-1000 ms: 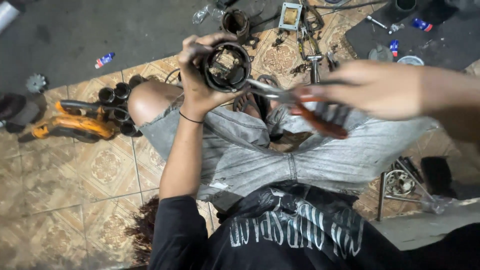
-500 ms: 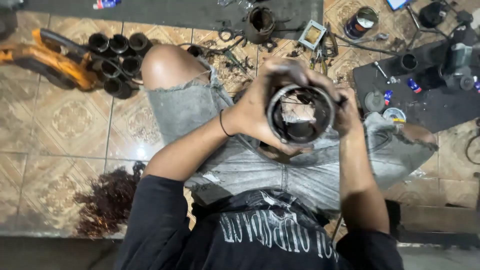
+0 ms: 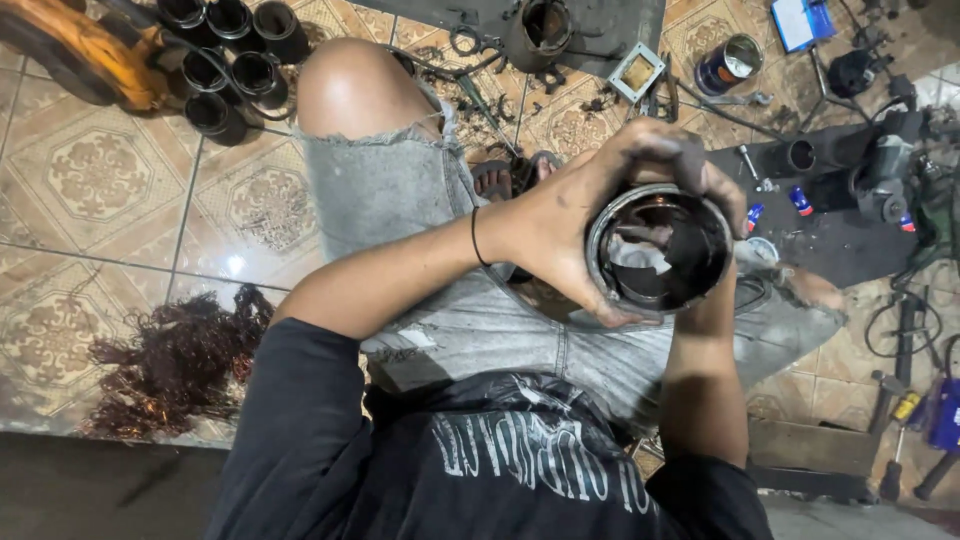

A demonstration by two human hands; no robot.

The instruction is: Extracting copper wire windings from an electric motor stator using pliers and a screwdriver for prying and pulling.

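Left hand (image 3: 575,225) wraps the metal cylinder (image 3: 660,250) from 9 o'clock, fingers curled over the rim at 12, palm pressed to the wall, a full clamp. Cylinder is held up over the lap, open end toward the camera, right of frame centre. Right hand is behind or under the cylinder; only the right forearm (image 3: 700,385) shows at 6 o'clock, so its grip cannot be told.

Edges: bare knee (image 3: 355,90) at 10 o'clock, well apart. Dark mat (image 3: 840,230) with small tools sits at 3 o'clock, near. Paint tin (image 3: 730,62) at 1 o'clock. Black tubes (image 3: 235,60) and an orange tool (image 3: 90,55) are far off at 10. Copper wire tangle (image 3: 175,355) at 8 o'clock. Open floor tile (image 3: 110,200) to the left.

Versus half a second ago: the cylinder sits slightly lower and more rightward, same left-hand clamp, and the right hand is now less visible.
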